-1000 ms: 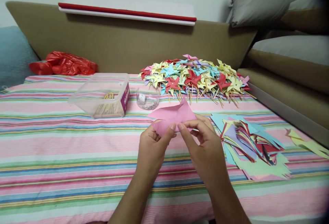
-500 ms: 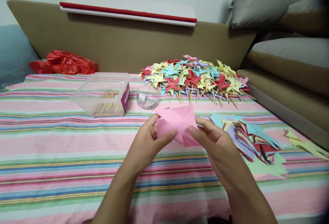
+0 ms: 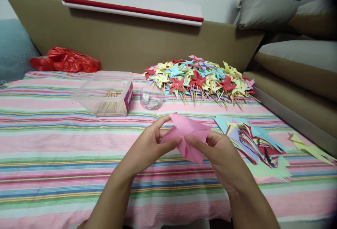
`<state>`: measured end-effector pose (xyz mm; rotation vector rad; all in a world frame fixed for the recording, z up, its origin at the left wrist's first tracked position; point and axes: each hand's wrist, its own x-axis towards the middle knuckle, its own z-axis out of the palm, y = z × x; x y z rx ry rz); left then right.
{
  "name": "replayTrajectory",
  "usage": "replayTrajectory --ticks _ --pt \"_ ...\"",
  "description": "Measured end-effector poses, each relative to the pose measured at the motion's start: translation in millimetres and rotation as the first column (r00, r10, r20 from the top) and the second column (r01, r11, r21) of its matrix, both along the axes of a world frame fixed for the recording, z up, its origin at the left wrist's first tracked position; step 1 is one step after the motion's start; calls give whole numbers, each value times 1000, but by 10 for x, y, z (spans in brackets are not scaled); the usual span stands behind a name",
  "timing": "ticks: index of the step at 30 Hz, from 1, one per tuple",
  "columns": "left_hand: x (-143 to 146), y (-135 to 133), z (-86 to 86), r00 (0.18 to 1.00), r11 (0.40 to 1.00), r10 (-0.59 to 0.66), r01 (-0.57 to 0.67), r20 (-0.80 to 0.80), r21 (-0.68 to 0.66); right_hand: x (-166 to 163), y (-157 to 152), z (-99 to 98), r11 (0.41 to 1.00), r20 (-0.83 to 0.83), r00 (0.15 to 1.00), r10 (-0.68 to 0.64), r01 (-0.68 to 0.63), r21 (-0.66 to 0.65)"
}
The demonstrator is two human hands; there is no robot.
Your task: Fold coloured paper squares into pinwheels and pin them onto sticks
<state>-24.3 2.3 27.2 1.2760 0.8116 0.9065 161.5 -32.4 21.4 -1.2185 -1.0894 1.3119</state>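
Observation:
A pink paper pinwheel (image 3: 189, 130), its corners partly curled in, is held up above the striped cloth between both hands. My left hand (image 3: 155, 143) pinches its left side, thumb on the front near the centre and fingers behind. My right hand (image 3: 214, 148) grips the right side, thumb pressed near the middle, fingers mostly hidden behind the paper. Right of the hands lies a pile of cut paper sheets (image 3: 242, 143) in blue, purple, red and yellow. Beyond them is a heap of finished pinwheels on sticks (image 3: 197, 78).
A clear plastic box (image 3: 110, 88) with thin wooden sticks stands at the back left. Beside it is a small clear tub (image 3: 151, 99) holding small metallic pieces. A red plastic bag (image 3: 71, 60) lies behind. Yellow paper scraps (image 3: 310, 148) and stacked cushions (image 3: 300, 64) are at right.
The pink paper has gone from flatter to more folded, with its points now standing out. Both thumbs have come closer together at its centre.

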Motion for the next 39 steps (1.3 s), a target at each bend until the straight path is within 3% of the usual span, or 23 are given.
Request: replayTrajectory --ticks 7,14,22,27,31,33,35,37,39 --pt "108 36 -73 969 980 187 -174 164 -93 -263 74 16 980 -387 910 -151 189 63" --pt "271 -14 -147 948 981 192 -186 254 -49 -369 78 -4 982 -428 894 -137 178 58" --pt "289 -11 -153 903 941 337 -325 268 -89 -419 77 -23 988 -431 893 -131 154 19" --pt "257 19 -184 835 881 472 -434 285 -189 -260 42 -1 987 -266 959 -93 125 105" --pt "239 40 -183 798 842 538 -499 270 -205 -126 13 -49 934 74 989 -129 96 343" --pt "242 43 -186 805 848 530 -495 267 -190 -106 5 -51 896 330 935 -131 -30 442" --pt "247 42 -195 817 858 513 -482 262 -179 -114 5 -33 871 518 848 -111 -168 462" --pt "253 41 -206 825 864 504 -474 257 -171 -136 11 -11 859 581 806 -117 -211 466" --pt "256 40 -212 827 864 504 -479 250 -157 -160 18 0 862 547 824 -148 -163 480"
